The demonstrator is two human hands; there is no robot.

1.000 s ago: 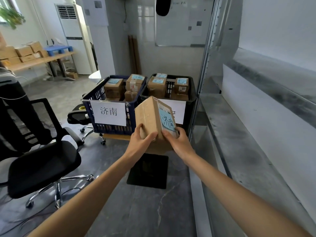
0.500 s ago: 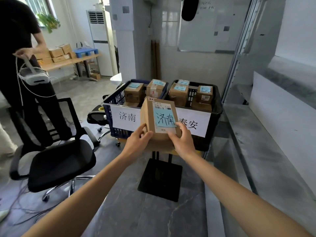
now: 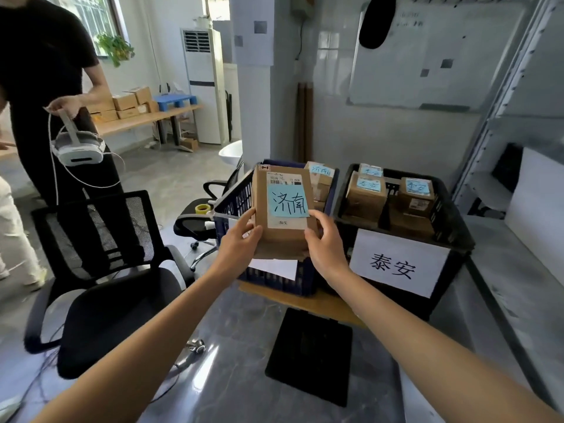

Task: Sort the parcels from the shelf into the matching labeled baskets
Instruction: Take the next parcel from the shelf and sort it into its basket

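Parcel (image 3: pixel 282 236) upright over front rim of blue basket (image 3: pixel 232 203), blue note (image 3: pixel 287 201) reading 济南 facing camera. Left hand (image 3: pixel 236 244) grips lower left edge, fingers curled round side. Right hand (image 3: pixel 326 245) grips lower right edge. Black basket (image 3: pixel 451 227), labelled 泰安, just beside on desk (image 3: pixel 323 303).

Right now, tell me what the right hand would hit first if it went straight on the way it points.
Gripping the parcel, the right hand points forward toward the right end of the blue basket. It would probably meet the boxes inside first, though depth is unclear.
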